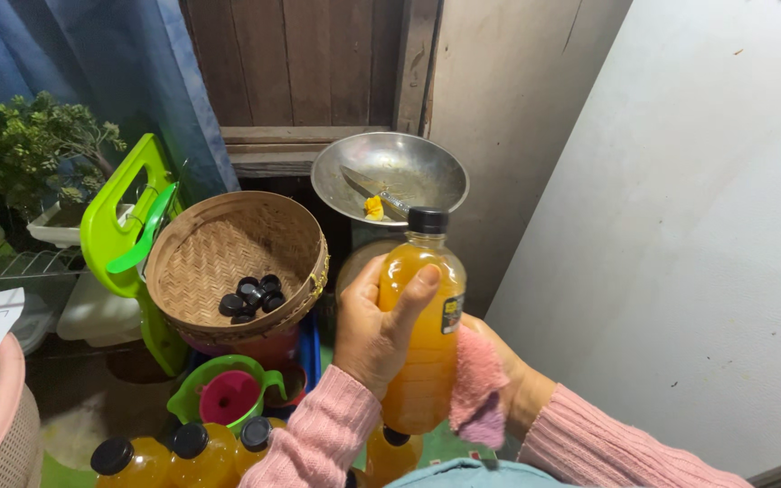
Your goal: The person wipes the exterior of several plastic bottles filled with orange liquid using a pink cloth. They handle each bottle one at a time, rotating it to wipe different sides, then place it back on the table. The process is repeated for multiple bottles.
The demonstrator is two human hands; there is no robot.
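Wiping down one capped bottle of orange juice (421, 334) right in front of the woven basket (228, 258), left hand (374, 330) gripping it, right hand (499, 384) pressing a pink cloth (478, 389), more capped bottles (187, 452) waiting below.

left hand (380, 327): bare, no rings or watch seen | right hand (510, 384): bare, mostly hidden | left sleeve (314, 438): pink ribbed knit, snug cuff at wrist | right sleeve (603, 447): same pink ribbed knit, long | lower garment (463, 473): light blue fabric at bottom edge
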